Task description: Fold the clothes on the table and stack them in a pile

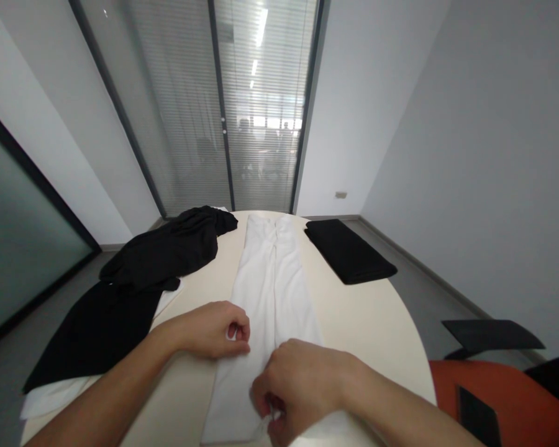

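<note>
A long white garment that looks like a pair of trousers lies lengthwise down the table, a fold or seam line running along its middle. My left hand is at its left edge with curled fingers, and a bit of white cloth shows between finger and thumb. Closer to me, my right hand pinches the near part of the white cloth, and a small bunched piece shows at its fingertips. The right hand and forearm hide part of the garment's near right side.
The round cream table carries a heap of black clothing at left, with a black garment and white cloth nearer. A folded black cloth lies at right. An orange chair stands beside the table's right edge.
</note>
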The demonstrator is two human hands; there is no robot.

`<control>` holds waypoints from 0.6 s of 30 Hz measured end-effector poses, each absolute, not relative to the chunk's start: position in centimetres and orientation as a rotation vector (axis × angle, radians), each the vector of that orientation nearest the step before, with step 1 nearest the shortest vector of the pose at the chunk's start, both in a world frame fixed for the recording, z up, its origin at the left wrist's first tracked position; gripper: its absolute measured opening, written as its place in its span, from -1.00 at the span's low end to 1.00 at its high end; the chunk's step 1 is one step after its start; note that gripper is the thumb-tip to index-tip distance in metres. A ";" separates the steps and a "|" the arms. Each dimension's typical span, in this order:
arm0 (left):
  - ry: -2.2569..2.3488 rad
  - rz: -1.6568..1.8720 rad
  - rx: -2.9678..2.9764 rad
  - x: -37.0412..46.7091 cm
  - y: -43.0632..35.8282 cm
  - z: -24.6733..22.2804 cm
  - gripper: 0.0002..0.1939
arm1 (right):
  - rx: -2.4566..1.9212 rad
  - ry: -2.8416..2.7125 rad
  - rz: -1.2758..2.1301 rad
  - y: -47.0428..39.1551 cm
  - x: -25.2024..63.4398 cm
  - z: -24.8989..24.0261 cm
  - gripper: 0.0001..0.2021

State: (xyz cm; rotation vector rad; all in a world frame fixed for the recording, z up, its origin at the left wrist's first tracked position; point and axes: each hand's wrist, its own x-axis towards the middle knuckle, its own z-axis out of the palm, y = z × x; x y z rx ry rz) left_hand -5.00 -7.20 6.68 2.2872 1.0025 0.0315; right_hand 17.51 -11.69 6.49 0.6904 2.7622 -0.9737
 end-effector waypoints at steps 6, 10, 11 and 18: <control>0.852 0.095 2.121 -5.8 -6.7 7.9 -0.66 | 0.845 2.513 -1.733 -8.9 19.1 6.1 -0.77; 0.684 0.248 1.969 -6.1 -6.6 8.2 -0.34 | 1.023 2.339 -2.163 -6.7 20.2 6.1 -0.80; 0.681 0.274 1.944 -6.1 -6.7 8.2 -0.28 | 1.048 2.302 -2.238 -6.2 20.4 6.0 -0.77; 1.120 0.511 1.943 -4.4 -6.8 6.5 -0.62 | 1.234 2.257 -2.448 -3.8 21.0 4.3 -0.60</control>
